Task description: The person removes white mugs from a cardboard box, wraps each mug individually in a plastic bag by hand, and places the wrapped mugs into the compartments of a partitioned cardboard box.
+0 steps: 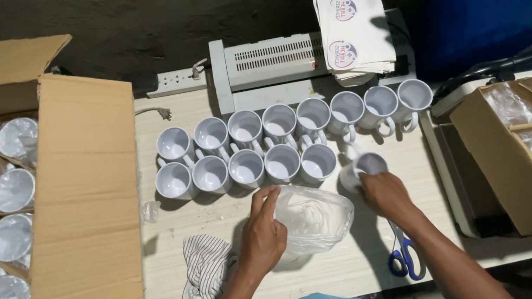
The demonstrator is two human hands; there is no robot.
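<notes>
Right hand [387, 194] has its grip clamped on a white mug [363, 169], set at the end of the near row of mugs [246, 169] on the desk [341, 265]. Left hand [262, 237] is closed on a crumpled clear plastic bag [312, 217] just beside it. Judged step: unwrapped mug being lined up; releasing it upright beside its neighbour calls for care, scissors [405, 255] lying near.

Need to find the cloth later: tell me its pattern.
White with thin dark stripes; the cloth shows best in the head view.

White mug [363, 168] tilted beside rows, crumpled clear bag [312, 217] alongside
</notes>
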